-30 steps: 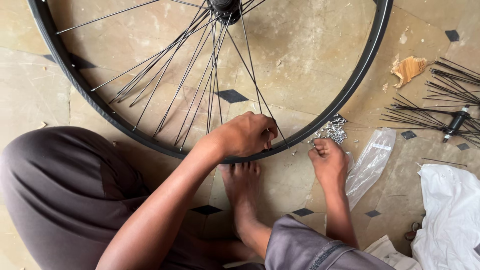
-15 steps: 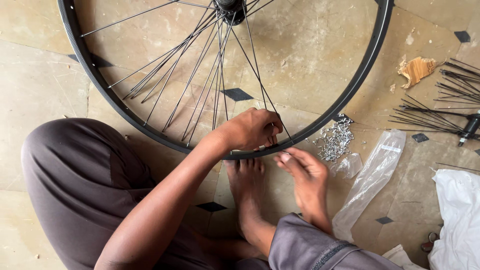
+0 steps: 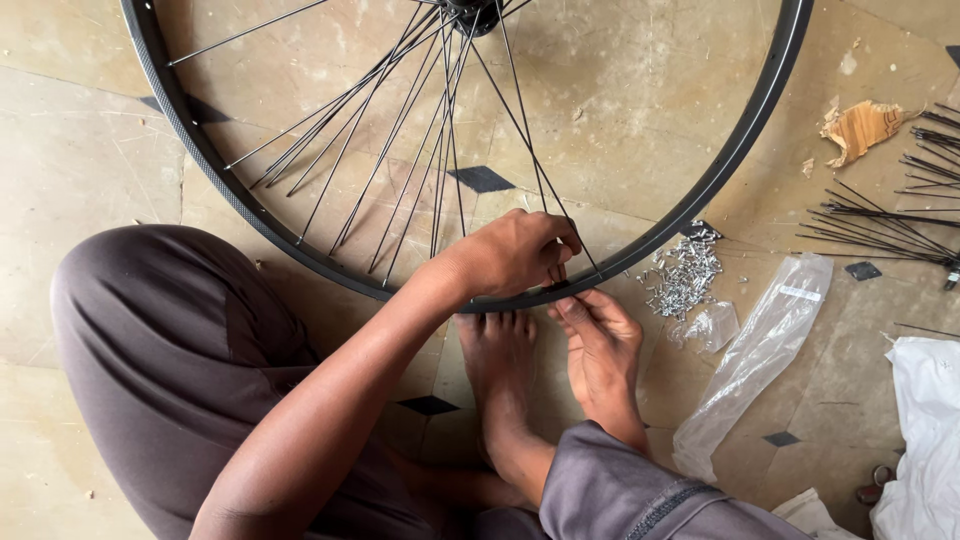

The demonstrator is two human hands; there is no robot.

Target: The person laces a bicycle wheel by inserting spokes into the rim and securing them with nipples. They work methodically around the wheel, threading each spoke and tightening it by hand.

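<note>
I look down on a large black metal bicycle wheel rim with thin black spokes, filling the upper half of the frame and standing on a beige tiled floor. My left hand, at the centre of the frame, is closed over the rim's lowest arc, fingers pinching one spoke where it meets the rim. My right hand, just below the rim and touching its outer edge, has its fingertips pinched together; I cannot tell what they grip. My bare foot lies beneath both hands. To the right of centre, a pile of small silver metal nipples lies by a crumpled clear plastic bag. Loose black spokes lie at the right edge, and a white cloth sits at lower right
</note>
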